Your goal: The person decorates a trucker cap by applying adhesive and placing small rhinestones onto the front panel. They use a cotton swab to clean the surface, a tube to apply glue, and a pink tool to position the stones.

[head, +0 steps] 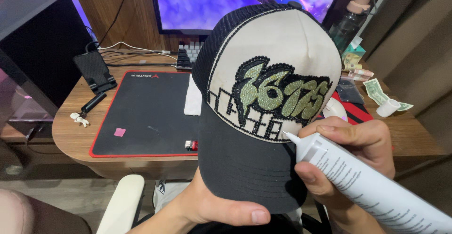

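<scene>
From the head view: your left hand (214, 206) props up the black-brimmed cream trucker cap with rhinestone lettering (268, 97) from below, thumb pressed across the brim's underside, fingers closed on it. Your right hand (351, 156) is clamped around the white glue tube with a tapered nozzle (362, 182). The tube's long axis runs from lower right up to upper left, and its tip sits just at the lower right edge of the black rhinestone border, touching or nearly so. The right hand is the nearer one to that spot. Behind the cap, the rounded wooden surface (70, 135) carries a black red-edged desk mat (146, 111), banknotes (376, 90) and a monitor (202, 3).
</scene>
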